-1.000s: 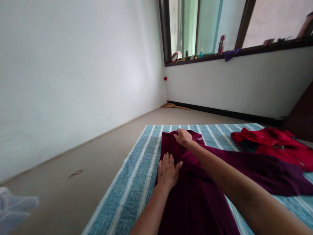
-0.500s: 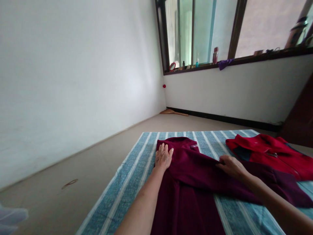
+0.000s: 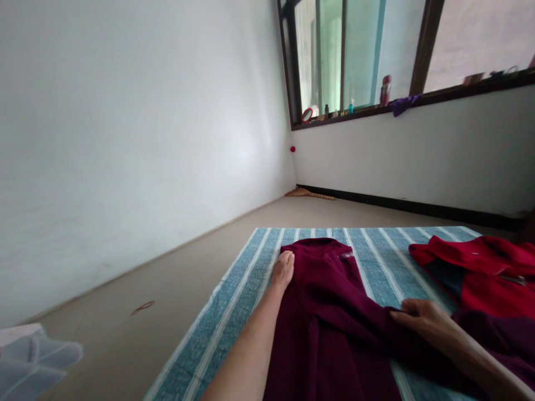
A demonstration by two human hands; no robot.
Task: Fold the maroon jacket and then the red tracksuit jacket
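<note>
A maroon long-sleeved top [image 3: 334, 289] lies folded lengthwise on a blue-and-white striped cloth [image 3: 217, 312], its collar at the far end and small pale lettering near the shoulder. My left hand [image 3: 284, 268] is at the top's left shoulder edge, with the fingers curled closed over the fabric; the fingertips are partly hidden. Between thumb and fingers, my right hand [image 3: 418, 314] pinches the sleeve, which stretches across to the right. The sleeve's lower part passes behind my right forearm. To the right lies a red garment [image 3: 493, 267] with a zip and a dark blue lining.
Beyond the striped cloth is a beige floor with a broom [image 3: 311, 194] in the corner. A thin loop [image 3: 142, 307] lies on the floor at left, near a translucent white plastic item [image 3: 37, 356]. Bottles and a purple cloth [image 3: 404, 104] sit along the windowsill.
My left hand has gone from flat, spread fingers to curled ones at the shoulder edge. My right hand has drawn the sleeve nearer to me. The view has turned slightly left.
</note>
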